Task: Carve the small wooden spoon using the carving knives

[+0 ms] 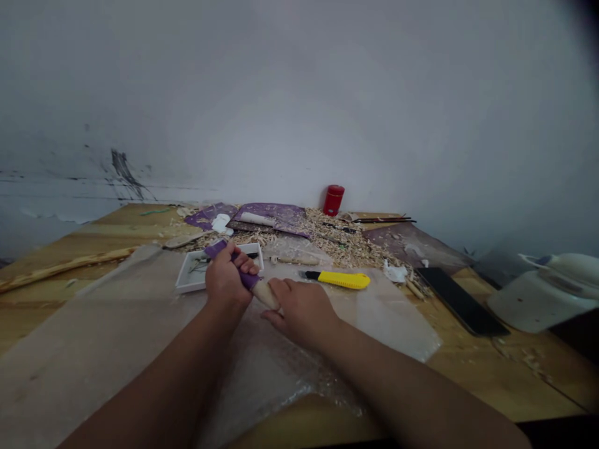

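**One pale wooden piece, a purple sheet held against it**

From where I sit, the work is at mid-view, low over the desk. On the left, my left hand is clenched around the purple sheet, which looks wrapped about the wood; its fingers hide how far. To its right, my right hand grasps the bare, rounded end of the wooden piece, thumb beneath.

I'd judge the wood light and stiff, hardly fragile, though smooth enough to turn in a loose grip. The bare end seems the best hold. The sheet, probably sandpaper, should bend easily and feel rough, so pressing it round the wood suits it.

Across the surface from the left, I see a peeled branch, then thin plastic film under the forearms and a white tray just behind the left hand. Loose purple sheets and curled shavings litter the back. A yellow utility knife lies before a tilted red can; farther right are a dark phone and a white pot.

The room is dim; the pale wall carries black smears at left.
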`<state>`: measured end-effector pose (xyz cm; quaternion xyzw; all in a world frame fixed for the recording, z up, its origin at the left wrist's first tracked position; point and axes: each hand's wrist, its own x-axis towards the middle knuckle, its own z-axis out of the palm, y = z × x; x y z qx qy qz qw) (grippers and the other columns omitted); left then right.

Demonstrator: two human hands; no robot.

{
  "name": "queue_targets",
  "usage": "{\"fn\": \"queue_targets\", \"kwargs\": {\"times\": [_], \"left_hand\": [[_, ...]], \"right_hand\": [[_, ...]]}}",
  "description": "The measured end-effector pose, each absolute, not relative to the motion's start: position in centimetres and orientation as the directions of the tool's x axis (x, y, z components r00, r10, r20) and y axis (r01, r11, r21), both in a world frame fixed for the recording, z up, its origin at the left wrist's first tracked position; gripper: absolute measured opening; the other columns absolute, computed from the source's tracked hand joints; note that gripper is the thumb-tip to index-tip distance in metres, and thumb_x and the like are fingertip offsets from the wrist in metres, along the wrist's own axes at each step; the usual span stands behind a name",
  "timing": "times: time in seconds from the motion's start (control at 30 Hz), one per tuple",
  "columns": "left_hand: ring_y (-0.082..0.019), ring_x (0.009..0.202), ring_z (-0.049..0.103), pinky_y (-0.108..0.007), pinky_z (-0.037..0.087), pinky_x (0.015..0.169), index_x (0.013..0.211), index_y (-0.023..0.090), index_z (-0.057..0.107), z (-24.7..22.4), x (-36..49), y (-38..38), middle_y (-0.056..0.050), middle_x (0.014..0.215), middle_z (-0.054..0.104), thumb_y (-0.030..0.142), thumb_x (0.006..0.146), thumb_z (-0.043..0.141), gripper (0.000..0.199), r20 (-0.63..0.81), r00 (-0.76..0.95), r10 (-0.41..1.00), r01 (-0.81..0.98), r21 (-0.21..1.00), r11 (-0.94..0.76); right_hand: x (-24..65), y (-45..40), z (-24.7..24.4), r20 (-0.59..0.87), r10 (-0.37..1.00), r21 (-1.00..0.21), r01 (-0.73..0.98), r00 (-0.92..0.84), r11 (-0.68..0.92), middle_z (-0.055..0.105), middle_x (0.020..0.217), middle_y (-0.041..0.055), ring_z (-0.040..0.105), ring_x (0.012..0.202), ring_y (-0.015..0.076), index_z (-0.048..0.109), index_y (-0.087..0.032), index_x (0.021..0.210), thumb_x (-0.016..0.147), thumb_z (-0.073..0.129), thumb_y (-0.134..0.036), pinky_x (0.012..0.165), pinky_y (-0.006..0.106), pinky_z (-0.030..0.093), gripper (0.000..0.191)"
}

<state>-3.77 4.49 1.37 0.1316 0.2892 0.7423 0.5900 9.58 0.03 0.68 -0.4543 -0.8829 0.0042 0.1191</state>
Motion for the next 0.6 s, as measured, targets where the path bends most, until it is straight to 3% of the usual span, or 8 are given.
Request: {"fn": "queue_targets", "kwargs": {"times": [0.17, 0.3, 0.43, 0.6], "left_hand": [[-0.005, 0.032, 0.036, -0.017, 0.034, 0.035, 0.059, 0.016, 0.042, 0.5, -2.7, 4.3, 0.007, 0.04, 0.035, 0.019, 0.071, 0.051, 0.015, -0.148, -0.267, 0.952, -0.767, 0.631, -0.117], [-0.014, 0.051, 0.058, -0.029, 0.048, 0.052, 0.069, 0.014, 0.048, 0.3, -2.2, 4.0, -0.004, 0.059, 0.058, 0.016, 0.072, 0.05, 0.004, -0.105, -0.333, 0.937, -0.716, 0.675, -0.179], [-0.023, 0.074, 0.062, -0.039, 0.049, 0.067, 0.073, 0.015, 0.049, 0.7, -2.1, 3.5, -0.011, 0.082, 0.064, 0.01, 0.068, 0.053, 0.009, 0.025, -0.193, 0.981, -0.744, 0.648, -0.163], [-0.018, 0.061, 0.062, -0.036, 0.049, 0.062, 0.075, 0.018, 0.047, 1.3, -2.3, 2.9, -0.007, 0.08, 0.064, 0.008, 0.063, 0.058, 0.019, 0.024, -0.105, 0.994, -0.721, 0.686, -0.093]], "right_hand": [[9.8, -0.2, 0.7, 0.125, 0.801, 0.024, 0.809, -0.585, 0.587, 0.06, 0.076, 0.0098, 0.056, 0.065, 0.0214, 0.05, -0.014, 0.089, 0.077, 0.042, -0.03, 0.054, 0.03, 0.038, 0.022], [9.8, -0.1, 0.8, 0.095, 0.796, 0.025, 0.801, -0.598, 0.599, 0.06, 0.074, 0.011, 0.057, 0.063, 0.0217, 0.05, -0.014, 0.085, 0.073, 0.042, -0.027, 0.052, 0.03, 0.038, 0.019], [9.8, 0.5, 0.9, 0.086, 0.831, -0.056, 0.83, -0.55, 0.555, 0.062, 0.077, 0.0106, 0.057, 0.065, 0.0218, 0.051, -0.014, 0.086, 0.073, 0.041, -0.029, 0.056, 0.03, 0.039, 0.022], [9.8, 1.2, 0.5, 0.075, 0.836, -0.289, 0.79, -0.544, 0.54, 0.062, 0.081, 0.0073, 0.056, 0.07, 0.017, 0.053, -0.015, 0.083, 0.077, 0.039, -0.027, 0.061, 0.025, 0.038, 0.02]]}}
